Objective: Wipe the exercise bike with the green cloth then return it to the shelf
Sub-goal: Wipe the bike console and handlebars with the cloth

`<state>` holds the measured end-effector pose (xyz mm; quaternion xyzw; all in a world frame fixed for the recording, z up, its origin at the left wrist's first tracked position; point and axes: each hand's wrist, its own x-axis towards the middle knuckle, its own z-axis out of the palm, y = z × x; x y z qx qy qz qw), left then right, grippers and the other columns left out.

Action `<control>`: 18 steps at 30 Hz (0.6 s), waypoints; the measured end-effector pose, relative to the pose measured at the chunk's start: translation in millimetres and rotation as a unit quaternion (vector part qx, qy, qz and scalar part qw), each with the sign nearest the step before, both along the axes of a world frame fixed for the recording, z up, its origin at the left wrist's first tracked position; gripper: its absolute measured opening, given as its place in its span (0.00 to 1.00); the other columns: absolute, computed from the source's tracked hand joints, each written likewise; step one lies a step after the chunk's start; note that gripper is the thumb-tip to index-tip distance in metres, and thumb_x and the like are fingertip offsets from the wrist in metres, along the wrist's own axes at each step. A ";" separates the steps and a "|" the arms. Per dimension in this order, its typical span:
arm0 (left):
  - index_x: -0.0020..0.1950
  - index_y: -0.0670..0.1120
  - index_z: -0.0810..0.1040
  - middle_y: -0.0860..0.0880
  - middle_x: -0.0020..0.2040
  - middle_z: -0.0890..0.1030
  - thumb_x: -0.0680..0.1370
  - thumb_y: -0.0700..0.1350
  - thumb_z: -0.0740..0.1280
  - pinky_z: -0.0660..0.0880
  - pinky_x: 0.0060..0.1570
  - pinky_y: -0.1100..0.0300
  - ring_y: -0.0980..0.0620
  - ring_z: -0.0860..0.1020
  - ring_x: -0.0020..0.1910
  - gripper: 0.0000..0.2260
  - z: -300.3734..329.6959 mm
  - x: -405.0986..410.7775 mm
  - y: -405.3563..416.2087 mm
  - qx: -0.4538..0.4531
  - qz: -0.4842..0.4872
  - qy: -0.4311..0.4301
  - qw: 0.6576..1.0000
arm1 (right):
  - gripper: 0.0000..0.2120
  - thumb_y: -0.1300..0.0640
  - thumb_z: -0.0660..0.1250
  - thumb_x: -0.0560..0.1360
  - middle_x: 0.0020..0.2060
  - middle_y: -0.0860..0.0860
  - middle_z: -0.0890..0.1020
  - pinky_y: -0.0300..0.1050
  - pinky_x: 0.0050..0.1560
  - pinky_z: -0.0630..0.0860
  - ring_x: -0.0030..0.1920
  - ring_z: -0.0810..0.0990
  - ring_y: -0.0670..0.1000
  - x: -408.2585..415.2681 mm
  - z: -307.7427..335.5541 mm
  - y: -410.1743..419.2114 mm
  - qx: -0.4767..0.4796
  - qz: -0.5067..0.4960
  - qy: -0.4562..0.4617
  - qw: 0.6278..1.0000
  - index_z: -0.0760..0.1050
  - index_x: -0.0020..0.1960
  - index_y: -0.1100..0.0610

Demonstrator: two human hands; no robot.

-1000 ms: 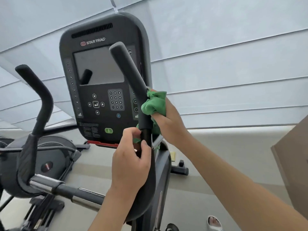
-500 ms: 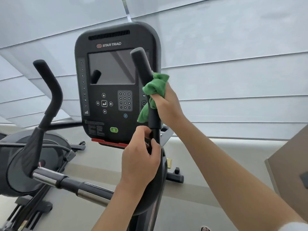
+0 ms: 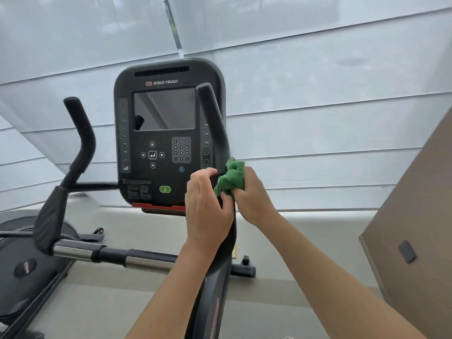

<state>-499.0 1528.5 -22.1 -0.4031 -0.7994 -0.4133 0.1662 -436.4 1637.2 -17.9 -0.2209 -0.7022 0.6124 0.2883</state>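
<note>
The console (image 3: 168, 133) of the exercise bike carries the brand "STAR TRAC" (image 3: 165, 82) above its screen. Down its left edge run the numbers 1, 3, 6, 9, 12, 15, 18, 21; on the right edge 33, 36, 40 show. A keypad (image 3: 181, 149) bears digits 1–9 and 0. The small print lower left is unreadable.

Console (image 3: 168, 133) centre, right handlebar (image 3: 215, 123) before its right edge, left hand (image 3: 208, 211) on that bar below the cloth (image 3: 231, 178), right hand (image 3: 254, 196) right of it, left handlebar (image 3: 80, 143) left, blinds (image 3: 318, 94) behind.
</note>
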 end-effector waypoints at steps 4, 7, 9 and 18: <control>0.72 0.46 0.69 0.50 0.65 0.74 0.76 0.38 0.68 0.73 0.66 0.49 0.49 0.73 0.67 0.25 -14.5 13.7 -24.7 0.016 -0.003 -0.078 0.997 | 0.19 0.66 0.66 0.78 0.55 0.54 0.79 0.39 0.52 0.72 0.53 0.79 0.50 30.4 -2.2 -23.5 0.055 -0.004 -0.043 0.998 0.71 0.48 0.40; 0.71 0.46 0.71 0.50 0.65 0.76 0.77 0.39 0.67 0.76 0.64 0.47 0.50 0.74 0.66 0.22 -27.4 28.2 -51.6 0.017 -0.017 -0.078 0.997 | 0.13 0.65 0.65 0.78 0.52 0.54 0.80 0.39 0.48 0.72 0.48 0.78 0.49 51.2 -13.4 -43.0 0.040 -0.003 -0.072 0.997 0.73 0.51 0.47; 0.70 0.46 0.74 0.49 0.68 0.76 0.77 0.41 0.66 0.75 0.67 0.46 0.50 0.73 0.69 0.20 -35.1 38.6 -66.6 0.005 -0.036 -0.068 0.997 | 0.10 0.66 0.65 0.77 0.49 0.51 0.81 0.38 0.45 0.71 0.46 0.78 0.46 65.9 -16.4 -50.8 0.052 -0.003 -0.101 0.994 0.74 0.53 0.52; 0.67 0.46 0.78 0.51 0.68 0.77 0.74 0.37 0.72 0.72 0.72 0.51 0.53 0.74 0.71 0.21 -39.7 81.4 -109.4 0.026 -0.083 -0.122 0.989 | 0.12 0.70 0.65 0.76 0.41 0.48 0.81 0.33 0.40 0.75 0.38 0.79 0.40 126.9 -17.5 -73.5 0.024 0.017 -0.085 0.996 0.77 0.51 0.54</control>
